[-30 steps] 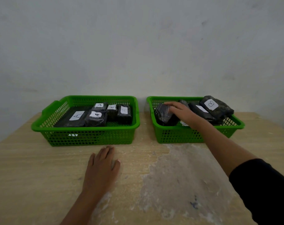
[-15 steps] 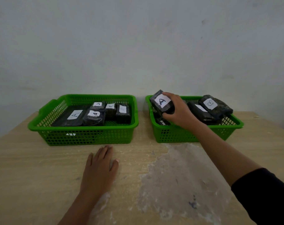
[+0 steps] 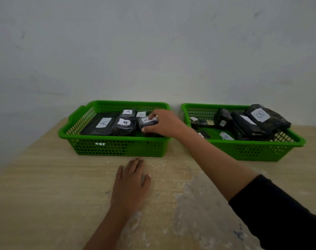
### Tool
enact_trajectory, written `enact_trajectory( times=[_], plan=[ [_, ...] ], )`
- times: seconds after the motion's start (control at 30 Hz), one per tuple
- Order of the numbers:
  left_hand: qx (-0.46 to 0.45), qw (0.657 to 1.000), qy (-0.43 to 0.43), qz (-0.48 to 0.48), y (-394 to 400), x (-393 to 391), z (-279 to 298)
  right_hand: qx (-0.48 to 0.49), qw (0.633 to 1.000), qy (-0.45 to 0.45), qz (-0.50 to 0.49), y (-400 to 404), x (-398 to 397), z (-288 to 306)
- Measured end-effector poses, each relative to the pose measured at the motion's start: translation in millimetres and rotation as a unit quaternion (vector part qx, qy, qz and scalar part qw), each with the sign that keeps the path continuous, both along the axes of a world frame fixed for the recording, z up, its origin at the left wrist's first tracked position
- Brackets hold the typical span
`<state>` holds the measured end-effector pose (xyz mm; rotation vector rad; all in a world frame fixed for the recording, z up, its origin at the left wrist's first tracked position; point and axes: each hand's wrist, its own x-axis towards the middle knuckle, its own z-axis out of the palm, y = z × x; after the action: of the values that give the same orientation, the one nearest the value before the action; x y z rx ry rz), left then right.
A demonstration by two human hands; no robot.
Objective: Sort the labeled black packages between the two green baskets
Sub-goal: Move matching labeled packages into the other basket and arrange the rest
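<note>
Two green baskets stand side by side against the wall. The left basket (image 3: 117, 147) holds several black packages with white labels marked A, among them a large flat one (image 3: 101, 126). My right hand (image 3: 164, 122) reaches over that basket's right end and grips a small black labeled package (image 3: 146, 123) low inside it. The right basket (image 3: 253, 150) holds several black packages, with one marked B (image 3: 265, 119) on top of a pile at the right. My left hand (image 3: 131, 184) lies flat on the table in front of the left basket, holding nothing.
The baskets sit on a pale wooden table (image 3: 45, 195) with a worn whitish patch (image 3: 198, 213) near the front. A plain grey wall (image 3: 153, 51) rises right behind the baskets. My black sleeve (image 3: 280, 213) crosses the lower right.
My right hand carried the A-labeled package from the right basket across to the left basket and lowered it inside. The view shifted left. My left hand stayed flat.
</note>
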<state>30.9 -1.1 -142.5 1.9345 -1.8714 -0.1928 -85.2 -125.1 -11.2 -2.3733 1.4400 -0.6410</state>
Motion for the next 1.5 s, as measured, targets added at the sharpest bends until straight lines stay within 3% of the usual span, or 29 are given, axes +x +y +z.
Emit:
enact_trajectory(
  times=[0.17,0.3,0.6,0.87,0.93,1.07,1.17,1.27,1.37,1.5],
  plan=[
    [-0.003,1.0,-0.001,0.002,0,-1,0,0.121,0.991,0.06,0.019,-15,19,-15],
    [0.003,1.0,-0.003,0.0,-1,-2,2,0.158,0.971,0.175,0.031,-29,15,-2],
    [0.007,1.0,-0.002,0.009,-3,-3,1,0.138,0.986,0.091,0.027,-30,28,-20],
    [0.026,1.0,-0.001,0.003,0,-5,5,0.144,0.976,0.163,0.033,-23,21,1],
    [0.026,1.0,-0.002,0.005,0,-6,8,0.098,0.988,0.114,0.027,-22,8,10],
    [0.01,1.0,0.014,-0.016,-5,-19,13,-0.025,0.995,-0.089,-0.049,-29,-44,12],
    [0.008,0.999,0.026,-0.021,-5,-32,8,-0.09,0.975,-0.125,-0.159,-44,-103,2],
    [0.008,1.0,0.016,-0.011,-5,-34,0,-0.092,0.963,-0.061,-0.246,-64,-166,-6],
    [0.009,1.0,0.008,-0.004,-6,-33,-2,-0.073,0.947,0.065,-0.307,-84,-214,-11],
    [0.017,1.0,-0.007,0.0,-7,-35,-3,-0.008,0.946,0.18,-0.271,-104,-234,-17]
  ],
)
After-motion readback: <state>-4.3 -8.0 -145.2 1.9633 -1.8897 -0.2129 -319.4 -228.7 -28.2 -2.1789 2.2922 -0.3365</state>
